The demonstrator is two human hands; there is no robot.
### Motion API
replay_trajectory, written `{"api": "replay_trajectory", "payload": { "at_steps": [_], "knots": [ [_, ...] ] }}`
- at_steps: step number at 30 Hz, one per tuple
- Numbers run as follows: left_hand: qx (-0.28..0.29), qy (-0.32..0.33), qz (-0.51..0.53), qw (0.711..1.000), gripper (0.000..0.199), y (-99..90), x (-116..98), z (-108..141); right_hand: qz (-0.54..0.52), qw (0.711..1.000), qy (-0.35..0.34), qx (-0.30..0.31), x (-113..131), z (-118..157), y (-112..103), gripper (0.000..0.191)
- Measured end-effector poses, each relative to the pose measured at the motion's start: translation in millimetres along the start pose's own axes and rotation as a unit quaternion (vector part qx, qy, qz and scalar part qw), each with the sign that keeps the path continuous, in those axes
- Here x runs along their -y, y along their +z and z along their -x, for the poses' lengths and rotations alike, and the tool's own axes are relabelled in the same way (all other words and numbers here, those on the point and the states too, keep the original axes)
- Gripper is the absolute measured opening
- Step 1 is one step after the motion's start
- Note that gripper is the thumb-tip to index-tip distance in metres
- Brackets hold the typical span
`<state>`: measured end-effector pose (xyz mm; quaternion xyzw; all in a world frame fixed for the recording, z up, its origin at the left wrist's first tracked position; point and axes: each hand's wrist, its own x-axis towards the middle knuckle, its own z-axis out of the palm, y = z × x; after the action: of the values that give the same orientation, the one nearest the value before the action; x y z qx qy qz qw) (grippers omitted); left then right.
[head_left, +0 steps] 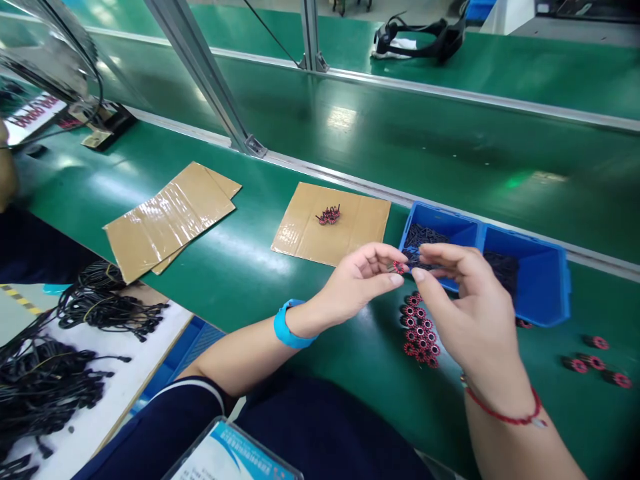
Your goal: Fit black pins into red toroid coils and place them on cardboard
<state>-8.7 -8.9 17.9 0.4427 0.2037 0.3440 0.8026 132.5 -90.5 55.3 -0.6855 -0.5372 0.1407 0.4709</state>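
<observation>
My left hand (367, 273) pinches a small round motor stator (398, 267) with red and black windings. Close beside it, my right hand (467, 303) has its thumb and fingers drawn together at the stator's edge; whatever they grip is too small to make out. Below the hands, a cluster of similar stators (420, 330) lies on the green table. Behind them stands a blue two-compartment bin (543, 267) with small black pieces (425, 235) in both compartments. Several stators with short black ends (329, 215) rest on a cardboard sheet (300, 233).
Several loose stators (595, 362) lie at the right. More cardboard (170, 220) is stacked to the left, above bundles of black cables (50, 373). A metal post (205, 73) rises at the table's back edge. Another person's dark sleeve (40, 247) shows at far left.
</observation>
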Motion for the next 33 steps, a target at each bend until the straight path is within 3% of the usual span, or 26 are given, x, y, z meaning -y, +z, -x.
{"api": "replay_trajectory", "payload": {
  "at_steps": [13,18,23,33],
  "knots": [
    [0.026,-0.006,-0.013,1.000,0.024,1.4,-1.9,1.7,-0.044,0.999,-0.001,0.009,-4.9,-1.9,2.2,0.008],
    [0.039,0.000,-0.011,0.999,0.021,1.1,-1.6,3.1,0.064,0.992,-0.095,-0.043,-1.1,1.1,6.9,0.012],
    [0.015,-0.005,-0.038,0.999,0.020,0.2,-0.3,2.8,0.230,0.947,-0.211,-0.071,-5.6,3.1,11.5,0.018],
    [-0.017,-0.050,0.058,0.997,0.025,1.3,-1.9,-1.2,0.255,0.919,-0.299,-0.028,-13.1,-3.6,3.9,0.037]
  ]
}}
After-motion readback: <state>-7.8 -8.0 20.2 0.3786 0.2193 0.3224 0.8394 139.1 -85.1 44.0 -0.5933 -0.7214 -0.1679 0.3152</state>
